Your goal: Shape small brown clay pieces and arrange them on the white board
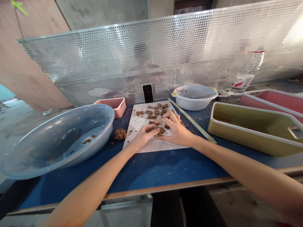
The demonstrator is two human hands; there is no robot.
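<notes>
Over a white board (132, 129), my left hand (145, 135) pinches a small brown clay-like piece (160, 131) between thumb and fingers. My right hand (176, 130) closes on the same piece from the other side, its fingers arched over it. Several small brown blocks (148, 112) lie on the board just beyond my hands, with crumbs around them. Part of the held piece is hidden by my fingers. A rough brown lump (120, 134) sits on the blue table left of the board.
A large blue basin (59, 160) stands at left, near a pink container (118, 108). A phone (148, 93) leans on the perforated metal screen (106, 63). Rightward are a flat stick (194, 123), a white basin (195, 103), an olive bin (251, 130), a red bin (279, 101) and a bottle (242, 82).
</notes>
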